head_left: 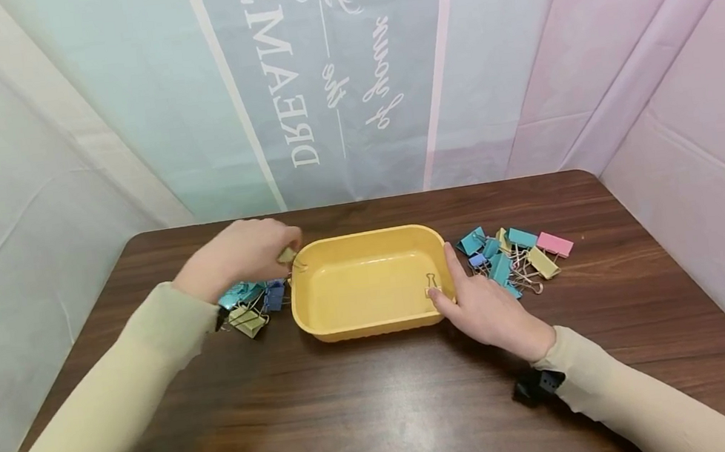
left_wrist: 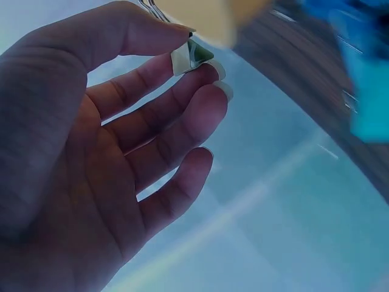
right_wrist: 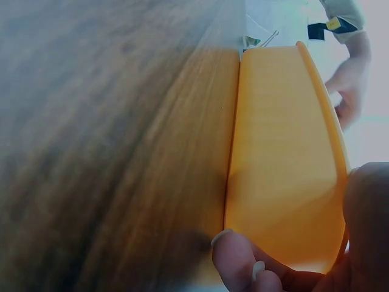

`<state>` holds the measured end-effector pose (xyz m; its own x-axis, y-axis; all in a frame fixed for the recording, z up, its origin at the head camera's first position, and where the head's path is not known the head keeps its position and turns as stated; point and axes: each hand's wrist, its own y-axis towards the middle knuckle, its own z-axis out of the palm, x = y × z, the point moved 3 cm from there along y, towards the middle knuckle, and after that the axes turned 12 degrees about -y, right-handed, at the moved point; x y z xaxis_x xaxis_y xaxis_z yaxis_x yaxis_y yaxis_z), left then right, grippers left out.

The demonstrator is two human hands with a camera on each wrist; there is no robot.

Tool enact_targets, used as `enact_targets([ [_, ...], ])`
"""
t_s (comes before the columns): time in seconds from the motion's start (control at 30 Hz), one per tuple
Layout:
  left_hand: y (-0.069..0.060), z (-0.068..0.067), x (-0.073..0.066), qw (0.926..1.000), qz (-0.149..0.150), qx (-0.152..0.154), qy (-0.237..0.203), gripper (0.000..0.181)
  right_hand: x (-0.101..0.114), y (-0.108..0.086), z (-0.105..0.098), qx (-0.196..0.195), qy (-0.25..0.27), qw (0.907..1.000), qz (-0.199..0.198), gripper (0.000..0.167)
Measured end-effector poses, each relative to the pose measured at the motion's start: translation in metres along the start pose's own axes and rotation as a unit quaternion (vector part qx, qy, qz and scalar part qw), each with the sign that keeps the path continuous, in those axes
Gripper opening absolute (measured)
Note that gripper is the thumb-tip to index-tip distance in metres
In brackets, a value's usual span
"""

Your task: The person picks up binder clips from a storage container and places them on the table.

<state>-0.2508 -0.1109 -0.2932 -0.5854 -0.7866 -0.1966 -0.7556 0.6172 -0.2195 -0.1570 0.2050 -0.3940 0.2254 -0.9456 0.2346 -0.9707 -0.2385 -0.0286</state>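
A yellow plastic tray (head_left: 373, 323) stands at the middle of the table. Inside it, beside my right thumb, lies one small binder clip (head_left: 431, 279) with a wire handle showing. My left hand (head_left: 241, 253) is over the tray's left end and pinches a yellow binder clip (left_wrist: 183, 59) between thumb and fingertips. At the tray's right end, my right hand (head_left: 489, 312) grips the rim and wall, thumb over the rim and fingers (right_wrist: 234, 258) against the outer side.
A pile of teal, yellow, blue and pink binder clips (head_left: 500, 268) lies right of the tray. To its left is another pile of teal, yellow and blue clips (head_left: 248, 319), partly under my left hand. Fabric curtains (head_left: 357, 174) border the brown wooden table (head_left: 356, 406).
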Motion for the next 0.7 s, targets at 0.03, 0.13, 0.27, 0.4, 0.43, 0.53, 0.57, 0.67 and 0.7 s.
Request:
enact_targets([
  [0.03, -0.006, 0.001, 0.008, 0.9999, -0.009, -0.002, -0.007, 0.018, 0.0, 0.0, 0.0, 0.0, 0.0, 1.0, -0.001, 0.088],
  [0.13, -0.022, 0.006, 0.028, 0.9994, -0.03, -0.005, -0.017, 0.013, 0.0, 0.0, 0.0, -0.001, 0.002, 1.0, -0.003, 0.089],
  [0.27, -0.037, 0.013, 0.045, 0.9987, -0.045, -0.01, -0.021, 0.016, 0.0, -0.001, -0.001, 0.0, 0.003, 1.0, -0.003, 0.089],
  [0.4, -0.04, 0.014, 0.05, 0.9986, -0.044, -0.025, -0.018, 0.023, -0.001, -0.002, -0.001, -0.003, 0.002, 1.0, -0.002, 0.089],
  [0.43, -0.04, 0.014, 0.05, 0.9986, -0.043, -0.026, -0.016, 0.023, -0.001, -0.002, -0.001, -0.003, 0.001, 1.0, -0.002, 0.088],
  [0.53, -0.039, 0.015, 0.049, 0.9987, -0.043, -0.023, -0.012, 0.022, -0.002, -0.002, 0.0, -0.001, 0.001, 1.0, -0.002, 0.088],
  [0.57, -0.039, 0.015, 0.049, 0.9988, -0.043, -0.02, -0.013, 0.021, -0.002, -0.002, 0.0, 0.0, 0.002, 1.0, -0.002, 0.088],
  [0.67, -0.039, 0.017, 0.048, 0.9988, -0.042, -0.016, -0.018, 0.019, -0.001, -0.001, 0.0, 0.005, 0.004, 1.0, -0.002, 0.088],
  [0.7, -0.039, 0.017, 0.048, 0.9988, -0.04, -0.017, -0.022, 0.018, -0.001, -0.001, 0.0, 0.006, 0.004, 1.0, -0.002, 0.088],
])
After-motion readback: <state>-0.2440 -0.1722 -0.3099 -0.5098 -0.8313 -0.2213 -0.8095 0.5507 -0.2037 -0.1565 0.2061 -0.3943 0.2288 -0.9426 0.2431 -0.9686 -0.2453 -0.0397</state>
